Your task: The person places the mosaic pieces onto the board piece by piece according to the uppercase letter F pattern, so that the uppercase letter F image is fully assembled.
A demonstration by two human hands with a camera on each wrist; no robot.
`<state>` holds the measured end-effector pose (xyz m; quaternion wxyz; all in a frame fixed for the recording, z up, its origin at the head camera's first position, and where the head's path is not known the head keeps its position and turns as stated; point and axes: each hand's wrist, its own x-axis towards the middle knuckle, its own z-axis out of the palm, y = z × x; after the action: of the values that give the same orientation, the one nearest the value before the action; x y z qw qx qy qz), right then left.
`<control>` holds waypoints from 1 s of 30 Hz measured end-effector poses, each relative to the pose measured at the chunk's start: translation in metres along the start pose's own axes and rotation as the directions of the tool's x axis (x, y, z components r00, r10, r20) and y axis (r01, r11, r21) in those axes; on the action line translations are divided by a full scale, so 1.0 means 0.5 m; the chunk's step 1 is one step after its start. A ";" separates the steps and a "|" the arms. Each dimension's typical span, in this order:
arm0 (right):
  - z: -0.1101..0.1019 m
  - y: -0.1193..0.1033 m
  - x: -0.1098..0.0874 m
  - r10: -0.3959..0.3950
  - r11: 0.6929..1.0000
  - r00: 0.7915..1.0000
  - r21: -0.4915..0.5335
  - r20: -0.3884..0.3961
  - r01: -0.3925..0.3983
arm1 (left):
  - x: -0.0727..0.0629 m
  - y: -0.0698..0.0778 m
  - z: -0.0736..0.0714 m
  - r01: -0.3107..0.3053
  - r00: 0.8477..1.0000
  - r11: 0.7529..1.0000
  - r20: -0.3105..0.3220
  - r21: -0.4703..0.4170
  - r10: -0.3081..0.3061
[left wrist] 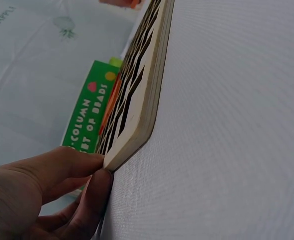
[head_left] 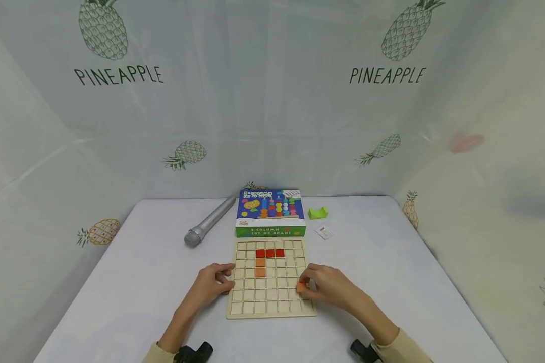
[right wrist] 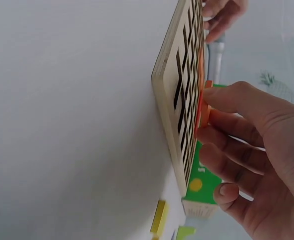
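A wooden grid board (head_left: 250,307) lies on the white table, with three red tiles (head_left: 270,253) in a row and two orange tiles (head_left: 260,267) below the leftmost of them. At the board's left edge, my left hand (head_left: 211,283) touches the rim with thumb and index finger, set apart along it. My right hand (head_left: 329,285) pinches a square orange tile (right wrist: 205,112) between thumb and fingers, over the board's right columns. The other fingers of that hand hang bent beside the tile.
Behind the board stands a blue and green bead-set box (head_left: 270,231). A silver microphone (head_left: 211,220) lies to its left, a green piece (head_left: 318,213) and a small card (head_left: 324,232) to its right. A yellow piece (right wrist: 159,218) shows in the right wrist view.
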<state>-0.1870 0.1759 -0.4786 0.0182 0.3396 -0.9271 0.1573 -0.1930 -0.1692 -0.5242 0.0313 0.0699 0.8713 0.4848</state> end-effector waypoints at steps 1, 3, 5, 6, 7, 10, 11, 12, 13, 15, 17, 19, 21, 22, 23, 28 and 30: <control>0.002 -0.005 0.008 -0.016 1.000 1.000 -0.005 -0.006 0.016 | 0.000 0.000 -0.001 0.001 1.000 1.000 0.002 -0.004 -0.001; 0.008 -0.016 0.024 -0.044 0.999 0.999 -0.017 -0.018 0.044 | 0.000 0.001 -0.001 0.001 1.000 1.000 0.002 -0.006 -0.001; 0.014 -0.026 0.039 -0.066 0.998 0.998 -0.027 -0.023 0.065 | 0.000 0.002 -0.002 0.005 1.000 1.000 0.002 -0.009 -0.005; 0.017 -0.031 0.047 -0.071 0.997 0.997 -0.033 -0.019 0.070 | -0.001 0.002 -0.002 0.005 1.000 1.000 0.003 -0.010 -0.005; 0.020 -0.036 0.054 -0.073 0.997 0.997 -0.032 -0.012 0.072 | -0.001 0.002 -0.002 0.005 1.000 1.000 0.002 -0.011 -0.005; 0.029 -0.051 0.074 -0.069 0.997 0.998 -0.042 0.010 0.069 | -0.003 0.002 -0.002 0.004 1.000 1.000 0.004 -0.010 -0.004; 0.032 -0.055 0.080 -0.068 0.997 0.998 -0.048 0.013 0.068 | -0.003 0.002 -0.002 0.002 1.000 1.000 0.004 -0.009 -0.002; 0.034 -0.060 0.086 -0.066 0.996 0.998 -0.056 0.014 0.066 | -0.004 0.002 -0.002 -0.001 1.000 1.000 0.003 -0.008 0.001; 0.036 -0.065 0.091 -0.068 0.996 0.998 -0.062 0.012 0.069 | -0.004 0.003 -0.001 -0.001 1.000 1.000 0.002 -0.010 0.001; 0.040 -0.074 0.101 -0.072 0.995 0.997 -0.070 0.011 0.073 | -0.004 0.003 -0.001 -0.001 1.000 1.000 0.001 -0.018 0.001; 0.045 -0.082 0.111 -0.077 0.995 0.997 -0.069 0.019 0.078 | -0.005 0.003 -0.002 0.002 1.000 1.000 0.004 -0.015 -0.002; 0.049 -0.090 0.120 -0.074 0.995 0.997 -0.070 0.033 0.076 | -0.006 0.002 -0.002 0.004 1.000 1.000 0.005 -0.013 -0.004; 0.055 -0.096 0.128 -0.062 0.995 0.997 -0.075 0.046 0.065 | -0.006 0.001 -0.001 0.001 1.000 1.000 0.005 -0.004 -0.001; 0.057 -0.099 0.132 -0.060 0.995 0.997 -0.081 0.048 0.064 | -0.006 0.001 -0.001 -0.002 1.000 1.000 0.006 -0.002 0.002; 0.059 -0.101 0.136 -0.057 0.995 0.997 -0.084 0.050 0.061 | -0.005 0.001 -0.001 -0.004 1.000 1.000 0.004 0.000 0.004; 0.067 -0.107 0.148 -0.040 0.994 0.998 -0.099 0.056 0.046 | -0.004 0.002 0.000 -0.016 1.000 1.000 0.002 0.001 0.016; 0.069 -0.109 0.152 -0.030 0.994 0.998 -0.102 0.057 0.036 | -0.004 0.003 0.000 -0.018 1.000 1.000 0.002 0.004 0.018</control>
<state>-0.2083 0.0788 -0.4853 0.0126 0.3578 -0.9284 0.0997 -0.1909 -0.1686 -0.5230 0.0276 0.0782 0.8715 0.4833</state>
